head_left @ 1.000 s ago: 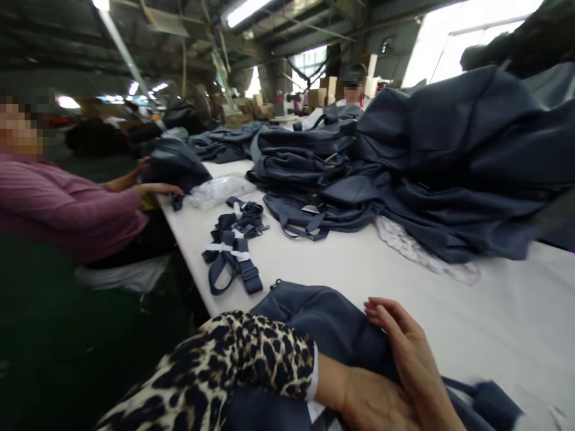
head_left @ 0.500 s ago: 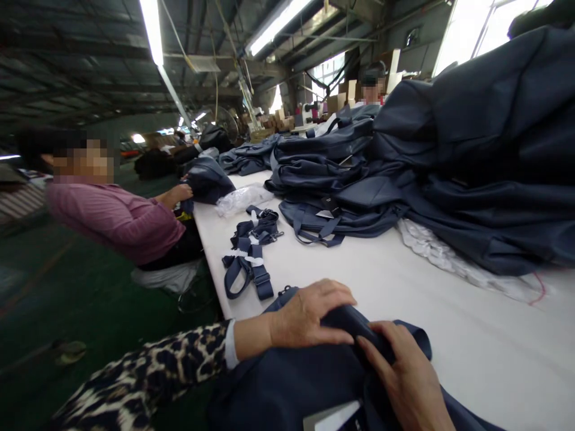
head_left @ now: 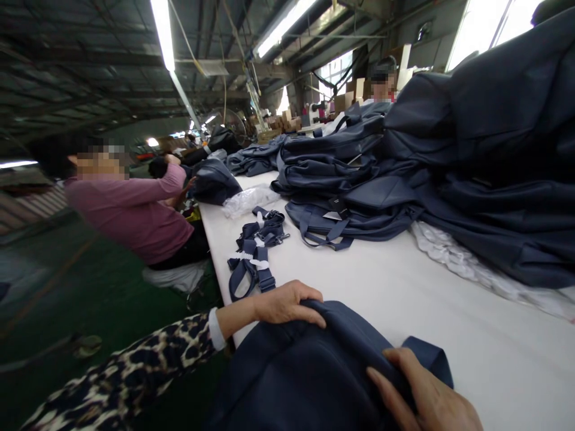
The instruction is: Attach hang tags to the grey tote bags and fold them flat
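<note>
Navy bag [head_left: 309,371] between left hand [head_left: 287,304], right hand [head_left: 422,395].

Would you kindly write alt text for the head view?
The person's left hand and right hand grip a navy fabric bag at the edge of a white worktable. Bundled navy straps and a heap of navy bags lie beyond, and a co-worker in a pink top sits at the table's left.

A navy fabric bag [head_left: 296,371] is held at its upper edge by the left hand [head_left: 287,304] and the right hand [head_left: 426,398] at a white table [head_left: 471,335]. Navy straps [head_left: 256,257] are laid just beyond, beside heaped navy bags [head_left: 345,179]. A co-worker in a pink top [head_left: 130,218] is seated at left.
</note>
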A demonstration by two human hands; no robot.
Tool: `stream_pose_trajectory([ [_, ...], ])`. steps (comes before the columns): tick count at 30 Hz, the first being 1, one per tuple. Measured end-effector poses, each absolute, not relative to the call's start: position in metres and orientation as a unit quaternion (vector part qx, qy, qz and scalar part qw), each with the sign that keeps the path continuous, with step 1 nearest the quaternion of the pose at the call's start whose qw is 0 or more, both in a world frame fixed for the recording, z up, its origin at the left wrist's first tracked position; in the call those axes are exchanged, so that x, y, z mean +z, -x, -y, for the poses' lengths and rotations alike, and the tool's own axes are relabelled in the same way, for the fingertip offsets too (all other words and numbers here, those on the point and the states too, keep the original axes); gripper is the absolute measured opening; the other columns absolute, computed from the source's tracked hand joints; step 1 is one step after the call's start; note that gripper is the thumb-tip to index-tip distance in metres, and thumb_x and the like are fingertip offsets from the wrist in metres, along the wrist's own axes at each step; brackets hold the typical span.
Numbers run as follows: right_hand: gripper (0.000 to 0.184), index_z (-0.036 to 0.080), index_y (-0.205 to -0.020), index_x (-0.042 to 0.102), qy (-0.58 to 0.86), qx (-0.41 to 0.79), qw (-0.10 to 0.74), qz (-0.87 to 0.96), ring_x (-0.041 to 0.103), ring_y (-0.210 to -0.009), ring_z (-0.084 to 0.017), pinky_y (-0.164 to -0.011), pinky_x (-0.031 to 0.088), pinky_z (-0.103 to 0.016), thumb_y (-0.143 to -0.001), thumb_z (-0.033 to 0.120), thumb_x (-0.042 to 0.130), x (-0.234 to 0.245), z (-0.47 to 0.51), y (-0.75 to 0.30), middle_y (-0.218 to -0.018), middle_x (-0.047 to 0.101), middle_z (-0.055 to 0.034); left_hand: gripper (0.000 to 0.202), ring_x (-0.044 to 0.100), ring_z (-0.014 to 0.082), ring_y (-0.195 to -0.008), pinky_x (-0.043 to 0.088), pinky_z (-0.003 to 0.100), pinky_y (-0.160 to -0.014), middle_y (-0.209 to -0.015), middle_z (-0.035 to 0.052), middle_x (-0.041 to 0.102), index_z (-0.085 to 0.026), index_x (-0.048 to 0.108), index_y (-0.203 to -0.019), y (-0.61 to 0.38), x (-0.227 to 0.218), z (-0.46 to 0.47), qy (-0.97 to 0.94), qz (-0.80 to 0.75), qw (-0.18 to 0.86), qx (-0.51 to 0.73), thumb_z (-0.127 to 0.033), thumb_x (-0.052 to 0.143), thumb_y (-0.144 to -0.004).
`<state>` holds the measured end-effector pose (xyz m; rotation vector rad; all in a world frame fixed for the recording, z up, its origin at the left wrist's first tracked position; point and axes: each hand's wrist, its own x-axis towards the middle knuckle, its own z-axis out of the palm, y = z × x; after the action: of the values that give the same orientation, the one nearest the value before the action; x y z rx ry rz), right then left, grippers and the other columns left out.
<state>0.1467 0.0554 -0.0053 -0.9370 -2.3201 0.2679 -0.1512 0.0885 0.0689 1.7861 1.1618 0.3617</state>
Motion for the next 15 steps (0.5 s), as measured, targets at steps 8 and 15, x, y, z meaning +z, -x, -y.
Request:
stream_pose_trajectory([
  [8,0.041,0.027,-0.110,0.052,0.586,0.123,0.179,0.780,0.073,-0.066,-0.028,-0.048,0.048,-0.034,-0.100,0.057,0.025,-0.034,-0.063,-0.133,-0.077,0.072,-0.0046,0.027,0.053,0.0132,-0.067,0.040,0.023,-0.064,-0.066,-0.0068,0.056,-0.020,0.058,-0.097,0.137,0.012,-0.119,-0.737,-0.594,0.302,0.111,-0.046,0.060,-0.091],
  [15,0.030,0.025,-0.117,0.049,0.577,0.083,0.148,0.799,0.068,-0.064,-0.022,-0.046,0.040,-0.031,-0.100,0.047,0.037,-0.025,-0.059,-0.130,-0.112,0.066,-0.0069,0.035,0.047,0.0186,-0.131,0.033,0.037,-0.113,-0.140,0.0064,0.054,-0.022,0.047,-0.136,0.097,0.056,-0.072,-0.801,-0.547,0.176,0.167,-0.022,0.042,-0.101],
])
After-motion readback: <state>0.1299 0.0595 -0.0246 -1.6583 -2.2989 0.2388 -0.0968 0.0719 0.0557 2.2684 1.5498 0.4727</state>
